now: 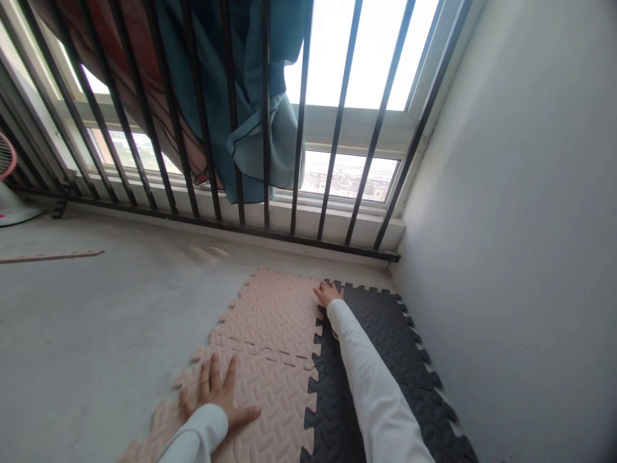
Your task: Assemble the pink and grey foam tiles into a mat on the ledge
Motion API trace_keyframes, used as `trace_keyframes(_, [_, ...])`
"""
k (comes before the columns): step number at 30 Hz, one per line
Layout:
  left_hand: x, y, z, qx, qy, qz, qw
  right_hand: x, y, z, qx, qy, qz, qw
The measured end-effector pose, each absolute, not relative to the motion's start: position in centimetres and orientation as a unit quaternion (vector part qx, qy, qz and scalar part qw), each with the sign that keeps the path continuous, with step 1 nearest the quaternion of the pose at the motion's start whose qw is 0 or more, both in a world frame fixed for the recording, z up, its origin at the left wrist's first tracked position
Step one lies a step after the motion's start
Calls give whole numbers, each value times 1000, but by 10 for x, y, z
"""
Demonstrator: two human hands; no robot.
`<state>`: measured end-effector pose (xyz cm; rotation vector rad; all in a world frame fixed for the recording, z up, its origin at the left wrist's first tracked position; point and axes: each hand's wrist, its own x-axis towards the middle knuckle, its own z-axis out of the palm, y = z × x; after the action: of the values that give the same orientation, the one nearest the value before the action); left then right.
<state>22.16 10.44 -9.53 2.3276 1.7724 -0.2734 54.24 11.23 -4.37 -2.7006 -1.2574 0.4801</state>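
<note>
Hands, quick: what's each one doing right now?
Left hand: open, fingers spread flat on the pink foam mat, holding nothing.
Right hand: open, flat on the pink mat's edge beside the black foam mat, holding nothing.

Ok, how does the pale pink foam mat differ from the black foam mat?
The pale pink foam mat shows two joined tiles with a visible seam; the black foam mat shows no seam. Pink's embossed pattern is clear, black's barely visible. Both have toothed puzzle edges.
</note>
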Motion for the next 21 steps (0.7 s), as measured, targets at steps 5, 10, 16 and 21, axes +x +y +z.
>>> trace_keyframes(5, [223, 101, -93, 789, 602, -70, 99, 537, 62, -40, -849, -488, 203, -5])
trace_keyframes(10, [223, 93, -82, 788, 605, -37, 106, 527, 41, -44, -863, -450, 226, -30])
trace_keyframes(16, [224, 90, -76, 789, 604, -35, 108, 525, 50, -40, -884, -401, 241, -11])
trace_keyframes(21, [225, 89, -74, 787, 608, -37, 95, 523, 58, -35, -910, -337, 237, -40])
